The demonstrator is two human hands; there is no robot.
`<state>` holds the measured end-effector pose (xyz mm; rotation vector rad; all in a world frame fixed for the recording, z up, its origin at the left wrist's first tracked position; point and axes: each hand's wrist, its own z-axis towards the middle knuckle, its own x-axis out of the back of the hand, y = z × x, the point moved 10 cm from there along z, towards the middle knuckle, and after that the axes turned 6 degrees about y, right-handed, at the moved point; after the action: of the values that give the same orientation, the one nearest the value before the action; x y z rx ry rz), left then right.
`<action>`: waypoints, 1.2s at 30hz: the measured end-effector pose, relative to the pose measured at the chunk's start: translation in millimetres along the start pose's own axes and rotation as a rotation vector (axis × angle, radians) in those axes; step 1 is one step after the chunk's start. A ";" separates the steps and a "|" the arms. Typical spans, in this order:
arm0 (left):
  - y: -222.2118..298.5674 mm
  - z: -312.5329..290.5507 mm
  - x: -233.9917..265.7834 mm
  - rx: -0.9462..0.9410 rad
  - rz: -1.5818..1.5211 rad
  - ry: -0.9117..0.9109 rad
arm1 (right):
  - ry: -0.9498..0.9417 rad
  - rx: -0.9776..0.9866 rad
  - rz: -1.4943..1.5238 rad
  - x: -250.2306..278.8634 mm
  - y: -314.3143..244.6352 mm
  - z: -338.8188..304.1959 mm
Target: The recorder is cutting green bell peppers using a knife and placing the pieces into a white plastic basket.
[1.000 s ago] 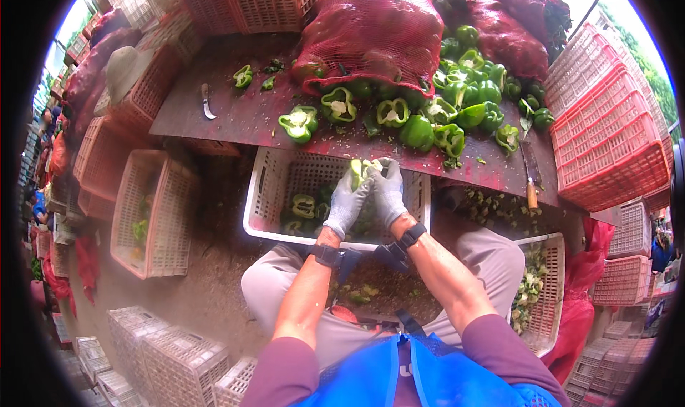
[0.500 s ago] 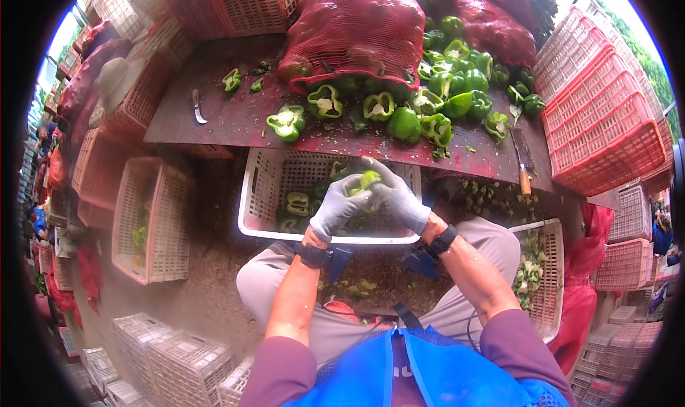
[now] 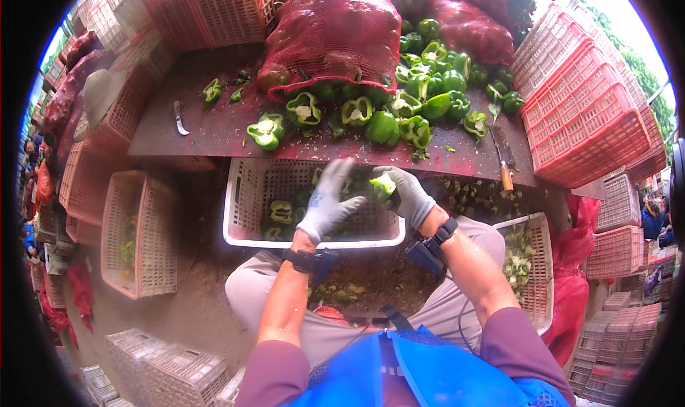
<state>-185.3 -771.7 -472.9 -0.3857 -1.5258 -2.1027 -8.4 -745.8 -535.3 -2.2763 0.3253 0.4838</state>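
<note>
My left hand (image 3: 330,201), in a grey glove, is open over the white crate (image 3: 314,244), its fingers spread and nothing in them. To its right, my gloved right hand (image 3: 412,198) grips a piece of green bell pepper (image 3: 384,184), pale cut side showing. Below the hands, the crate holds cut pepper halves (image 3: 281,211), partly hidden by my left hand. On the dark tabletop (image 3: 207,132) just beyond lie more cut halves (image 3: 266,131), a whole green pepper (image 3: 382,128) and a heap of peppers (image 3: 446,86).
A red mesh sack (image 3: 332,39) of peppers stands on the table. A curved knife (image 3: 180,118) lies at its left, a wooden-handled knife (image 3: 505,171) at its right edge. Red crates (image 3: 589,114) rise at right. A crate of trimmings (image 3: 546,271) sits beside my right knee.
My hands have come apart. The left has let go of the pepper and opened; the right keeps the piece and has shifted slightly. The whole view has shifted a little.
</note>
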 end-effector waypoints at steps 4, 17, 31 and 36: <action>36.1 -11.9 -34.0 -0.059 -0.145 -0.273 | 0.077 -0.028 -0.297 2.4 32.2 22.7; -21.9 -31.3 -48.5 0.568 -0.687 -0.047 | 0.133 0.829 -1.001 -47.0 -21.5 -54.9; -12.8 -49.5 -61.0 0.693 -1.173 -0.206 | 0.088 0.519 -0.370 -33.1 9.8 -41.4; -19.7 -34.8 -91.1 0.619 -0.776 -0.161 | 0.086 0.720 -0.640 -55.3 4.5 -85.0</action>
<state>-118.3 -778.4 -546.2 0.3291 -2.6059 -1.9533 -39.1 -807.0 -460.4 -1.5679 -0.1787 -0.0700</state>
